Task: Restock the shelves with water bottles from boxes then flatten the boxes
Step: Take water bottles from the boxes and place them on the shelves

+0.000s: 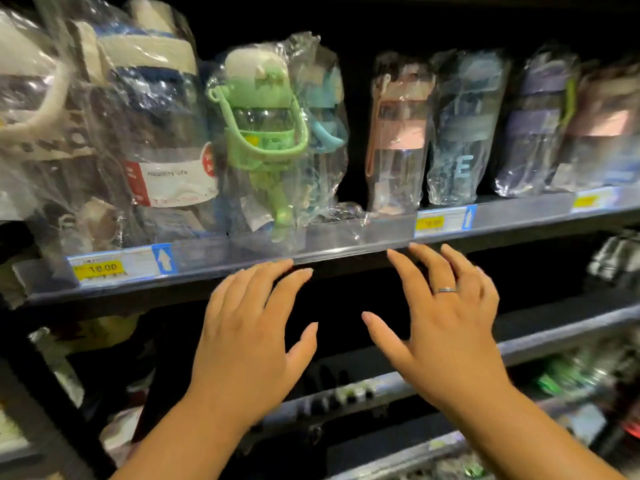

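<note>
Two hands are hovering side by side just under the front lip of the shelf (346, 252); the left hand (249, 327) is holding nothing, its fingers spread and straight, its fingertips lying right at the clear price rail; the right hand (446, 327), wearing a ring (446, 290), is likewise splayed and empty, its fingertips reaching the same edge, though whether either hand is actually touching the rail I cannot tell. The water bottles (464, 133) are standing upright in crinkled plastic wrap in a row along the shelf above the hands; a large navy bottle (156, 116) is crowding the left end; a green bottle (263, 133) is sitting beside it, its wrap spilling over the front edge; a pink bottle (398, 140) is standing further right, with a narrow dark gap opening between the two; a purple bottle (533, 126) is filling the row toward the right. A yellow price tag (98, 269) is showing in the rail at the left. Behind the hands a dark open bay is lying between this shelf and the lower shelf (554, 341).
</note>
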